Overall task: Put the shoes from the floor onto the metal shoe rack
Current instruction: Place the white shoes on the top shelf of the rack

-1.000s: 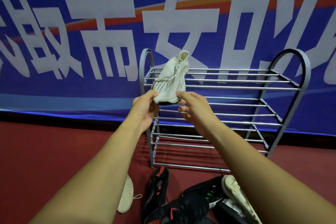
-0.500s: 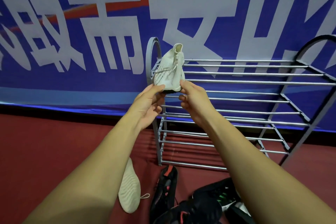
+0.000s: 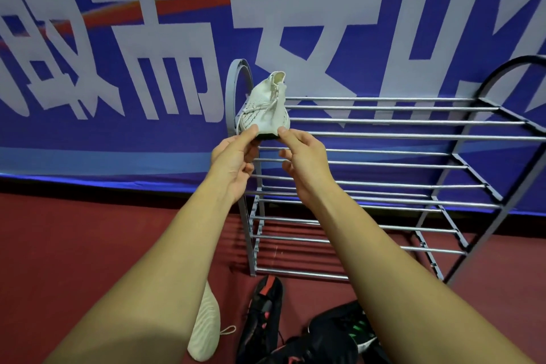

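Currently, item 1: white knit lace-up sneaker (image 3: 266, 109), toe toward wearer, resting on top tier of grey metal tube shoe rack (image 3: 413, 136) at rack's L end, directly beyond fingertips of both hands.
L hand (image 3: 233, 162): thumb + forefinger pinch sneaker's toe edge.
R hand (image 3: 304, 156): forefinger straight, tip touching toe's other side; thumb apart below it; remaining fingers loosely curled, gripping nothing.
Item 2: matching white knit sneaker (image 3: 205, 331), ribbed side up, on dark red floor (image 3: 74, 245), well below L fingers, beside L forearm.
Item 3: black sneaker w/ red trim (image 3: 263, 313), on floor, below gap btwn the 2 sets of fingers.
Item 4: black sneaker w/ green marks (image 3: 351, 331), partly hidden under R forearm.
Beyond fingers, behind rack: blue banner w/ large white characters (image 3: 118, 133).
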